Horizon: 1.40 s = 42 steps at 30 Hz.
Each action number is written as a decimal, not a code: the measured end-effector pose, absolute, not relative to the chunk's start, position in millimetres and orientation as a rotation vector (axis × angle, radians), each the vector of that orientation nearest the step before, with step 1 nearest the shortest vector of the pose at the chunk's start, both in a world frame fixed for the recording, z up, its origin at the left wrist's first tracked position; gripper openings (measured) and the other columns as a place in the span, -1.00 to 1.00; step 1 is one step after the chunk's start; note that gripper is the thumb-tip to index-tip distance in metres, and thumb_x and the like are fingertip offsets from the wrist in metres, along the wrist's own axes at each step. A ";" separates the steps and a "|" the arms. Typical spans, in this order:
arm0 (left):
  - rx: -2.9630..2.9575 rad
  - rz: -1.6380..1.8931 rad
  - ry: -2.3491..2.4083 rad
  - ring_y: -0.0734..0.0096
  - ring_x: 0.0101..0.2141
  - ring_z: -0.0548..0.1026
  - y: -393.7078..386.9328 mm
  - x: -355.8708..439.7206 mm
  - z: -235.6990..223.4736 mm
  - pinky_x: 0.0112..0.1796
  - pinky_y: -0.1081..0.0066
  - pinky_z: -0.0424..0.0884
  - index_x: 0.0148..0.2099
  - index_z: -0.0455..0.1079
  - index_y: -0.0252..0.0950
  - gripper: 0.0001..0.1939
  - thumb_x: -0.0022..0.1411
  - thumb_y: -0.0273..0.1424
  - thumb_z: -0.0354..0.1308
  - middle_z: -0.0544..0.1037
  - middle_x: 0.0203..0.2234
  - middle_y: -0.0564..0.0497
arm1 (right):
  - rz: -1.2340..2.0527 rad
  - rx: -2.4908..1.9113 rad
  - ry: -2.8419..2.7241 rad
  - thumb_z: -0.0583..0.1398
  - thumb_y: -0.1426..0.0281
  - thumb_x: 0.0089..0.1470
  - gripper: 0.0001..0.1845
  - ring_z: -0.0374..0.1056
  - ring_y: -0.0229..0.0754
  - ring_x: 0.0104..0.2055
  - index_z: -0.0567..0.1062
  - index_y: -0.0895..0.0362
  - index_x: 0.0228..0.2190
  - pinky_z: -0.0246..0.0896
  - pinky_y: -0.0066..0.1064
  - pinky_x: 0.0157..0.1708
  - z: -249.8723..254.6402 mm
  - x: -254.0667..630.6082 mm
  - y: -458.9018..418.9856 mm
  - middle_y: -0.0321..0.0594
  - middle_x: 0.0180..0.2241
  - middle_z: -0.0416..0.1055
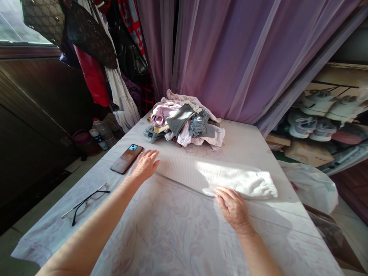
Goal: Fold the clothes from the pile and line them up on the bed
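A white ribbed garment (186, 172) lies folded into a long flat strip across the table, with a gathered elastic cuff at its right end. It looks like a pair of children's trousers. My left hand (145, 164) rests at its left end, fingers stretched out and flat, close to the phone. On the near edge, right of the middle, my right hand (234, 209) has its fingers bent together over the cloth, thumb underneath. Sunlight falls over much of the strip. Behind it sits a heap of small clothes (186, 120) in pink, grey and white.
A dark phone (126, 159) and a pair of glasses (86, 201) lie at the left on the patterned tablecloth (161, 230). A purple curtain (207, 57) hangs behind the table. Bags (92, 34) hang at the left; a rack with shoes (313, 124) stands at the right.
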State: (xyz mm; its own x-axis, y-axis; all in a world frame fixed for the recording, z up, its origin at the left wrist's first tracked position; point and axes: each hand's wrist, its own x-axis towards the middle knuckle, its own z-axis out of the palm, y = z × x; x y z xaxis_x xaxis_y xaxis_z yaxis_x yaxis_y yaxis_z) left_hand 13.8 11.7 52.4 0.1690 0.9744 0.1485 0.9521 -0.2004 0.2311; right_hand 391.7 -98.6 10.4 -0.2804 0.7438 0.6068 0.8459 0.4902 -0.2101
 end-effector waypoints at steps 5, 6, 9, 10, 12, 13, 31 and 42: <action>2.417 0.259 1.730 0.05 0.31 0.14 12.2 47.7 29.4 0.28 -0.03 -0.05 0.30 0.27 -0.12 -0.50 0.37 -0.16 -0.04 0.28 0.31 -0.06 | -0.133 -1.381 -1.919 0.05 0.33 0.28 -0.67 0.50 -0.12 -0.13 0.61 0.06 -0.21 0.40 -0.29 -0.08 26.6 387.3 -70.7 -0.15 -0.21 0.60; 2.417 0.262 1.746 0.03 0.32 0.12 13.3 51.1 27.2 0.28 -0.05 -0.06 0.31 0.25 -0.12 -0.48 0.37 -0.15 -0.03 0.25 0.32 -0.08 | -0.112 -1.410 -1.925 0.05 0.34 0.27 -0.67 0.50 -0.12 -0.13 0.62 0.06 -0.22 0.40 -0.29 -0.08 30.3 385.4 -61.3 -0.16 -0.21 0.60; 2.392 0.287 1.777 0.02 0.31 0.14 19.3 53.6 27.2 0.26 -0.06 -0.02 0.30 0.27 -0.10 -0.50 0.36 -0.16 -0.03 0.26 0.32 -0.07 | -0.045 -1.543 -2.005 0.08 0.38 0.21 -0.70 0.49 -0.11 -0.10 0.62 0.02 -0.20 0.39 -0.30 -0.06 39.6 380.0 -28.3 -0.19 -0.14 0.59; 2.376 0.298 1.780 0.04 0.29 0.18 22.4 52.1 29.0 0.26 -0.02 0.02 0.27 0.30 -0.11 -0.52 0.37 -0.18 -0.05 0.29 0.30 -0.07 | -0.029 -1.597 -2.027 0.09 0.41 0.19 -0.69 0.49 -0.11 -0.07 0.62 0.02 -0.18 0.38 -0.29 -0.03 42.0 379.0 -16.9 -0.18 -0.10 0.58; 2.326 0.329 1.810 0.08 0.23 0.28 30.5 46.6 34.0 0.22 0.09 0.12 0.22 0.37 -0.17 -0.56 0.38 -0.26 -0.08 0.37 0.24 -0.10 | -0.014 -1.724 -2.056 0.10 0.46 0.16 -0.67 0.46 -0.09 -0.03 0.61 0.05 -0.13 0.33 -0.27 0.02 45.9 378.9 4.6 -0.15 -0.04 0.55; 2.299 0.343 1.833 0.10 0.19 0.33 35.2 43.0 36.9 0.19 0.14 0.17 0.20 0.39 -0.20 -0.57 0.37 -0.30 -0.07 0.40 0.21 -0.11 | -0.010 -1.794 -2.067 0.12 0.47 0.15 -0.67 0.45 -0.08 -0.01 0.60 0.07 -0.12 0.31 -0.26 0.04 47.6 379.9 13.9 -0.12 -0.03 0.55; 2.212 0.238 2.097 0.13 -0.08 0.46 60.2 34.1 51.8 -0.13 0.29 0.34 -0.15 0.46 -0.18 -0.80 0.32 -0.30 0.03 0.58 -0.17 -0.07 | 0.019 -2.090 -2.067 0.12 0.38 0.22 -0.77 0.43 -0.11 -0.08 0.60 0.05 -0.22 0.19 -0.34 -0.08 37.9 388.7 43.9 -0.17 -0.15 0.58; 2.523 0.344 1.849 0.10 0.25 0.25 37.1 44.8 34.5 0.21 0.14 0.15 0.23 0.34 -0.20 -0.56 0.39 -0.24 -0.03 0.36 0.25 -0.09 | 0.000 -1.713 -2.388 0.03 0.26 0.29 -0.54 0.12 -0.07 0.29 0.39 -0.02 0.17 -0.03 -0.13 0.25 20.2 354.2 -2.4 -0.15 0.27 0.26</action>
State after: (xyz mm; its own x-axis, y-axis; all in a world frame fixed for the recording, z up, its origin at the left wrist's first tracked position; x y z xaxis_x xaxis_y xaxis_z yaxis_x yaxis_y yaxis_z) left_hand 44.8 37.1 34.5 0.2858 0.9416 0.1783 0.9427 -0.3097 0.1245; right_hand 354.2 -2.4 20.2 -0.3069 0.9375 0.1639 0.9376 0.3274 -0.1172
